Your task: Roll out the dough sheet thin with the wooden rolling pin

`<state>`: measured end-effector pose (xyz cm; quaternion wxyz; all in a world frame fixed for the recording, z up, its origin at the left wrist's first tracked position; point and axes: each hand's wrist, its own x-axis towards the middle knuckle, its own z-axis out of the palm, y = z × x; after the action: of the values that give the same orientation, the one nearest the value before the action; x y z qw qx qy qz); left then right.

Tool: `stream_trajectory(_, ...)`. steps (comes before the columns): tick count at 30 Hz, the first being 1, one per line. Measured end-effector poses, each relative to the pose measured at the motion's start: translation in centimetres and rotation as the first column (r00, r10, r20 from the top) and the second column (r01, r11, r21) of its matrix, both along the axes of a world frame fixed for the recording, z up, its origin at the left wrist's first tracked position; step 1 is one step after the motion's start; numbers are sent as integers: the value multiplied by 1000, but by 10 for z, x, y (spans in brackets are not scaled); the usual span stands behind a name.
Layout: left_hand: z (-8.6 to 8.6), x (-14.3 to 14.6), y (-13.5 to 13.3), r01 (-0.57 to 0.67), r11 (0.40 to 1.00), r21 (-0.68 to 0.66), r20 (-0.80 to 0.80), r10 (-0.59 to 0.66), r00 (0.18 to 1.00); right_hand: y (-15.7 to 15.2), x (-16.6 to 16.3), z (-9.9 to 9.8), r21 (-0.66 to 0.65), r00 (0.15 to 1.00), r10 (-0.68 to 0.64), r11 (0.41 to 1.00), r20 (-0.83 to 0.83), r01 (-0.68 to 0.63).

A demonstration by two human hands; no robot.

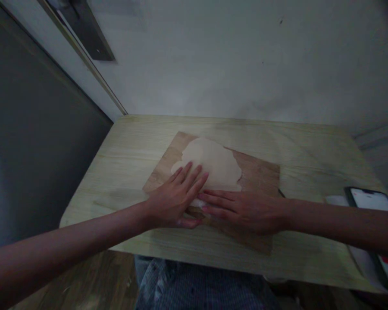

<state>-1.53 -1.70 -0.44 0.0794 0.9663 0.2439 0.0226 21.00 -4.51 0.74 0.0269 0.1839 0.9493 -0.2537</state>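
A flat, pale sheet of what looks like dough (213,161) lies on a brown wooden board (258,170), its outline uneven. My left hand (177,196) rests palm down across the sheet's near left part, fingers stretched out and slightly spread. From the right, my right hand (239,209) reaches in along the sheet's near edge, its fingers straight and flat, tips close to my left hand. A small whitish patch shows between the two hands; whether it is part of the sheet I cannot tell. The hands cover the sheet's near edge.
The board sits askew on a light wooden table (116,163). A phone with a lit screen (371,200) lies at the table's right, partly behind my right forearm. A white wall or door (213,64) with a metal plate (90,38) rises at the back.
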Motion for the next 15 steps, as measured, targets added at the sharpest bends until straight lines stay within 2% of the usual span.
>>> stream_trajectory(8, -5, -1, -25, -49, 993, 108, -57, 56, 997, -20, -9, -5, 172, 999, 33, 985, -2, -32)
stream_trajectory(12, -10, -2, -32, -64, 979, 194, -32, 71, 997, -26, -11, -8, 300, 998, 66, 952, -1, -63)
stream_trajectory(15, -12, -3, -29, -67, 970, 234, 5, 68, 998, -28, -9, -8, 408, 999, 38, 913, -25, -24)
